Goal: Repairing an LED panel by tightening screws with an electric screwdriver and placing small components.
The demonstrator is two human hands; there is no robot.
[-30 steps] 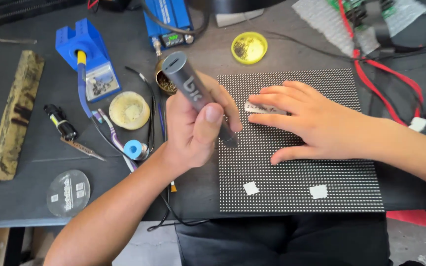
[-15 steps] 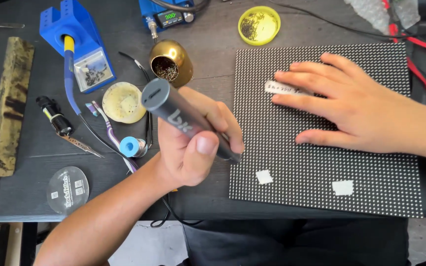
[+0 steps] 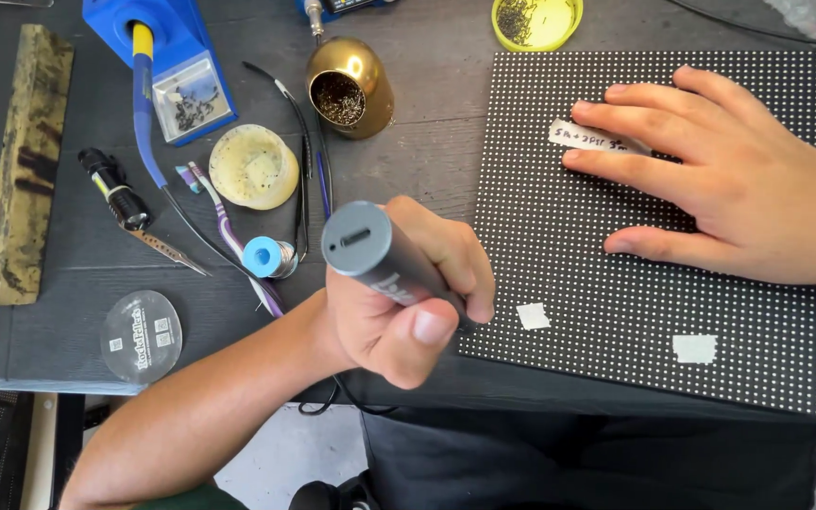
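Our left hand (image 3: 399, 302) was wrapped tight around a thick grey cylindrical pen-shaped tool (image 3: 375, 260), thumb pressed along its side, with the blunt rear end and its small slot tilted up toward the camera and the working tip hidden behind our fingers at the left edge of the large black dotted LED matrix panel (image 3: 559, 246). That panel lay flat on the dark grey worktop (image 3: 68, 340), filling its right half down to the near edge. Our right hand (image 3: 729, 189) rested palm-down on the panel with the fingers spread and extended, two fingertips touching a small white handwritten paper label (image 3: 597, 138) near the panel's far edge. Two small white paper squares (image 3: 533, 315) sat on the panel near its near edge, just beside the tool hand. Toward the far edge of the worktop stood a brass-coloured domed tip-cleaner pot filled with wire wool (image 3: 351, 87), a blue soldering-iron stand (image 3: 167, 66) and a yellow round tin (image 3: 535, 21). Near the left edge lay a long worn wooden block (image 3: 25, 161); between it and our left hand were a small black torch (image 3: 113, 189), a cream round sponge disc (image 3: 254, 166), a blue-capped solder spool (image 3: 266, 257) and a clear round plastic lid (image 3: 142, 335).
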